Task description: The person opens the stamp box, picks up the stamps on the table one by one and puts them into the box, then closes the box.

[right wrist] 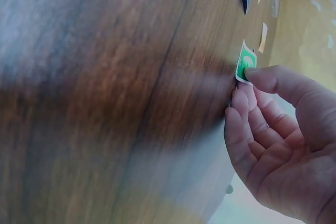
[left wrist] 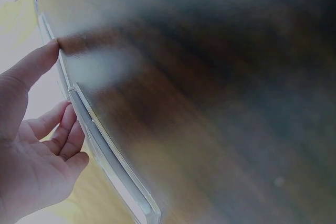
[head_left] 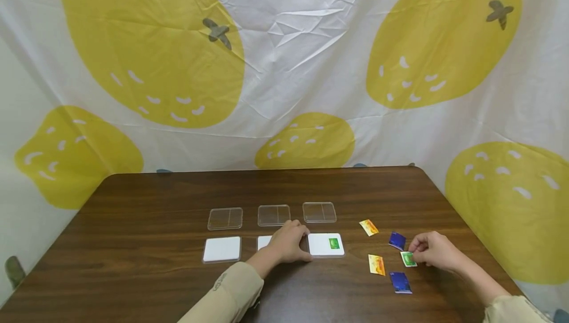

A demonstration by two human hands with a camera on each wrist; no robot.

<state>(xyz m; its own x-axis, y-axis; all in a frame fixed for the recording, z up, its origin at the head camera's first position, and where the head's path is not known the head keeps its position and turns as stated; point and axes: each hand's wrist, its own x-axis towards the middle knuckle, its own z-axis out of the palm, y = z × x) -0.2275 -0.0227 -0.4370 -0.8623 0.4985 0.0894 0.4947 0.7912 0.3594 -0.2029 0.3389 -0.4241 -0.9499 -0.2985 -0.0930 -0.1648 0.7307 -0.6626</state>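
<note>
My right hand (head_left: 433,251) pinches a green stamp (head_left: 408,259) with a white perforated edge between thumb and fingers. In the right wrist view the stamp (right wrist: 245,64) stands tilted just above the dark tabletop. Two blue stamps (head_left: 401,282) and two orange stamps (head_left: 376,264) lie around it. My left hand (head_left: 288,242) rests at the left end of a clear case with a white insert (head_left: 316,249), which bears another green stamp (head_left: 334,243). In the left wrist view its thumb (left wrist: 39,64) touches a case's near edge. The hand partly hides the middle white-filled case (head_left: 264,241).
A third case with a white insert (head_left: 222,250) lies at the left. Three clear lids (head_left: 274,215) lie in a row behind the cases. The brown wooden table (head_left: 133,273) ends at a hanging cloth printed with lemons (head_left: 306,142).
</note>
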